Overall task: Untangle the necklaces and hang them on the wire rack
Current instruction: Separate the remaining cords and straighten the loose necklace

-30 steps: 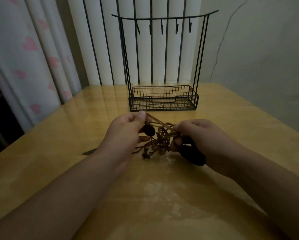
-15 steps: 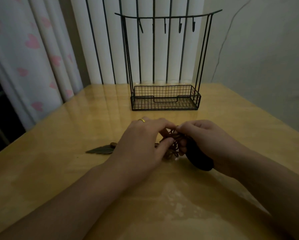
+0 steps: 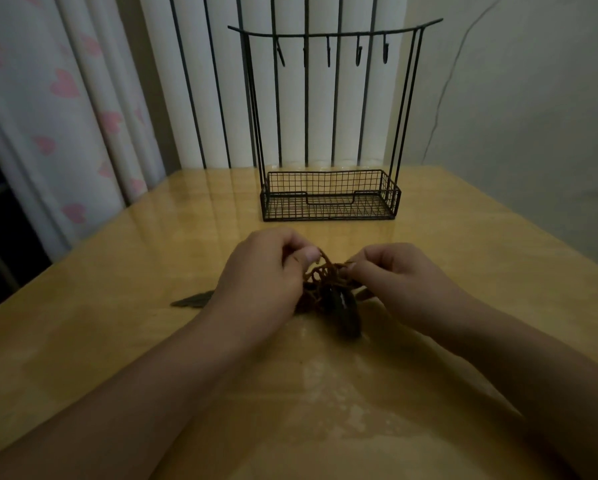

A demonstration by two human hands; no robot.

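Head view. Glossy yellow wooden table, light reflecting off its surface. At the middle, a tangle of brown cord necklaces with a dark oblong pendant lying on the tabletop below the knot. Left hand pinches a cord loop between thumb and curled fingers; right hand pinches the opposite side of the tangle, fingers curled. A dark leaf-shaped piece lies flat just left of the left wrist. Black wire rack stands behind: mesh basket base, thin uprights, curved top bar with five small hooks, all bare. Versus 0.5 s ago: left hand has lifted off the tangle, drawing a loop upward; pendant now uncovered.
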